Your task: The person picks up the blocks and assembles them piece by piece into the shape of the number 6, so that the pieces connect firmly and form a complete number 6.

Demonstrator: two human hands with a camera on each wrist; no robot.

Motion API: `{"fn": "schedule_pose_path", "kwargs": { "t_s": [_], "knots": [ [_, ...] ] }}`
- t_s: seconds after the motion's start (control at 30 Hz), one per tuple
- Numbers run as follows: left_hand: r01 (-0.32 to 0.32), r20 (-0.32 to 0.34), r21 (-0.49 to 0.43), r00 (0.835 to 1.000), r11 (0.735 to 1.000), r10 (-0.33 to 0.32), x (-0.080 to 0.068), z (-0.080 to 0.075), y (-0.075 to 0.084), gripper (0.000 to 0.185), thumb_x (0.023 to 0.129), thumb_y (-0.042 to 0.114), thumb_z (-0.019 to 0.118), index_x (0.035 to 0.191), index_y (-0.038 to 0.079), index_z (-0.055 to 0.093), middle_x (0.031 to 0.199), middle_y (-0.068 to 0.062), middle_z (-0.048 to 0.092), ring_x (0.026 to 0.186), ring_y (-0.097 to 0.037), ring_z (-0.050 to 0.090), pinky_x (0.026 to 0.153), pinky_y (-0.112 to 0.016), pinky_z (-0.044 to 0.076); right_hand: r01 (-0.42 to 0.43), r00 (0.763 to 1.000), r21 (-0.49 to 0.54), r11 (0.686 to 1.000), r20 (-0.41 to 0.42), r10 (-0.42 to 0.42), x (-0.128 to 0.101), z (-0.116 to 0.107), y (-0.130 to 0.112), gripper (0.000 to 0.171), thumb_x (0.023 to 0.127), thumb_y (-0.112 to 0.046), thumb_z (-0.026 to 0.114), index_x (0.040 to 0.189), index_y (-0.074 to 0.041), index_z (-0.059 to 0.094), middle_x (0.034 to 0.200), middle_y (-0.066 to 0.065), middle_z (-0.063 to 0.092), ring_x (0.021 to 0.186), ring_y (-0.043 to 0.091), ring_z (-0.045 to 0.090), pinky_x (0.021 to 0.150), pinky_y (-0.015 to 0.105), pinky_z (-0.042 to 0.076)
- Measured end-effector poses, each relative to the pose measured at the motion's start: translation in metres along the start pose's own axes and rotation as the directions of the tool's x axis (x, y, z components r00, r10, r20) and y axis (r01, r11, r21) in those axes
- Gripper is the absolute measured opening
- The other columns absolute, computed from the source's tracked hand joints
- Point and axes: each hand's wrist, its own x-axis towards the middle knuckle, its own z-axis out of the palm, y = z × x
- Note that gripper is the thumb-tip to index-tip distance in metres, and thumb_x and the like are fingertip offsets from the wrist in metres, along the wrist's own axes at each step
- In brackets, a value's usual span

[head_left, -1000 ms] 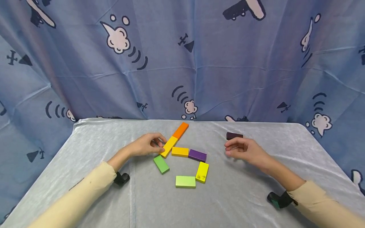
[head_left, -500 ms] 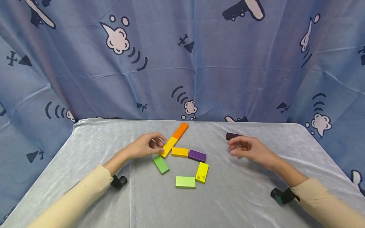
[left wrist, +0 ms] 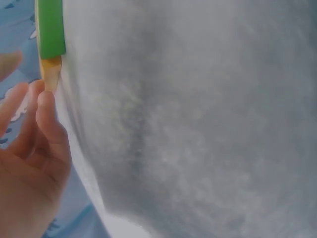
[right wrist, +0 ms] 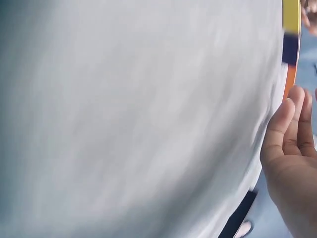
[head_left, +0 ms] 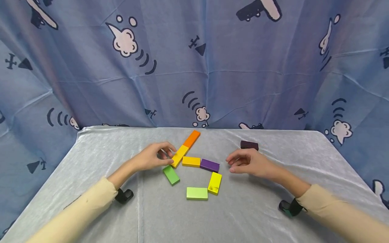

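Several coloured rectangular blocks lie flat on the grey cloth. An orange block (head_left: 192, 138) meets an amber block (head_left: 180, 155) end to end in a slanting line. My left hand (head_left: 152, 157) is at the amber block's near end, its thumb touching or almost touching it, fingers loosely bent. Right of that lie another amber block (head_left: 191, 162) and a purple block (head_left: 210, 165), end to end. A yellow block (head_left: 214, 183), a lime block (head_left: 197, 193) and a green block (head_left: 171, 175) lie nearer. My right hand (head_left: 253, 162) hovers right of the purple block, holding nothing, fingers relaxed.
A dark block (head_left: 249, 145) lies by itself behind my right hand. The grey cloth (head_left: 170, 222) covers the table, with a patterned blue curtain (head_left: 170, 94) behind its far edge. Both wrists wear black cameras (head_left: 124, 195).
My right hand has moved left, away from the dark block and closer to the purple one. My left hand has barely moved, and the blocks lie where they were.
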Motion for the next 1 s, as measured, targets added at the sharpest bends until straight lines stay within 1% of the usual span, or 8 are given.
{"fn": "schedule_pose_path", "kwargs": {
  "t_s": [0.1,0.23,0.33,0.43,0.57,0.73,1.0],
  "knots": [
    [0.005,0.002,-0.003,1.000,1.000,-0.005,0.000,0.000,-0.002,0.033,0.092,0.009,0.077,0.123,0.002,0.065,0.102,-0.005,0.067,0.087,-0.018,0.065,0.082,-0.036,0.054,-0.005,1.000,-0.005,1.000,0.025,0.005,0.004,0.013,-0.007,0.033,0.090,-0.010,0.080,0.119,0.002,0.068,0.112,0.018,0.067,0.098,0.030,0.067,0.084,0.033,0.056],
    [0.017,0.017,-0.004,1.000,1.000,-0.017,0.001,-0.001,-0.005,0.032,0.093,0.011,0.076,0.123,0.002,0.065,0.101,-0.004,0.067,0.089,-0.018,0.065,0.081,-0.034,0.054,0.017,0.997,-0.023,1.000,0.078,-0.015,0.007,0.030,-0.015,0.032,0.089,-0.014,0.082,0.118,-0.004,0.071,0.111,0.011,0.068,0.097,0.031,0.064,0.081,0.032,0.056],
    [0.029,0.024,-0.007,0.999,1.000,-0.029,0.001,-0.001,-0.007,0.031,0.094,0.011,0.075,0.123,0.003,0.066,0.101,-0.003,0.067,0.089,-0.018,0.065,0.080,-0.034,0.054,0.038,0.993,-0.023,0.999,0.116,-0.035,0.010,0.037,-0.018,0.035,0.087,-0.014,0.084,0.118,-0.005,0.071,0.110,0.009,0.068,0.094,0.034,0.061,0.076,0.030,0.054],
    [0.031,0.027,-0.006,0.999,1.000,-0.030,0.002,-0.001,-0.009,0.030,0.095,0.011,0.075,0.123,0.004,0.066,0.101,-0.003,0.067,0.089,-0.018,0.065,0.080,-0.034,0.054,0.047,0.991,-0.027,0.999,0.126,-0.043,0.012,0.038,-0.018,0.037,0.084,-0.011,0.086,0.117,-0.004,0.071,0.107,0.009,0.068,0.090,0.036,0.058,0.071,0.027,0.051],
    [0.019,0.034,-0.007,0.999,1.000,-0.018,0.003,-0.001,-0.010,0.030,0.095,0.012,0.075,0.123,0.004,0.066,0.103,-0.004,0.067,0.091,-0.019,0.066,0.082,-0.034,0.054,0.040,0.990,-0.048,0.998,0.140,-0.033,0.012,0.036,-0.017,0.041,0.082,-0.011,0.088,0.119,-0.005,0.071,0.102,0.010,0.066,0.086,0.035,0.056,0.066,0.025,0.049],
    [0.018,0.039,-0.015,0.999,1.000,-0.017,0.002,-0.001,-0.010,0.030,0.095,0.011,0.074,0.122,0.002,0.066,0.103,-0.006,0.067,0.091,-0.021,0.065,0.082,-0.036,0.054,0.036,0.986,-0.081,0.996,0.163,-0.023,0.013,0.036,-0.018,0.046,0.080,-0.016,0.089,0.121,-0.006,0.071,0.098,0.011,0.063,0.084,0.033,0.055,0.067,0.025,0.048],
    [0.030,0.050,-0.003,0.998,1.000,-0.030,0.005,-0.002,-0.011,0.030,0.095,0.013,0.074,0.122,0.002,0.066,0.102,-0.005,0.067,0.090,-0.020,0.065,0.082,-0.035,0.054,0.012,0.986,-0.098,0.995,0.168,0.004,0.014,0.037,-0.016,0.047,0.079,-0.014,0.090,0.122,-0.007,0.071,0.096,0.012,0.061,0.080,0.030,0.054,0.068,0.024,0.045]
  ]
}}
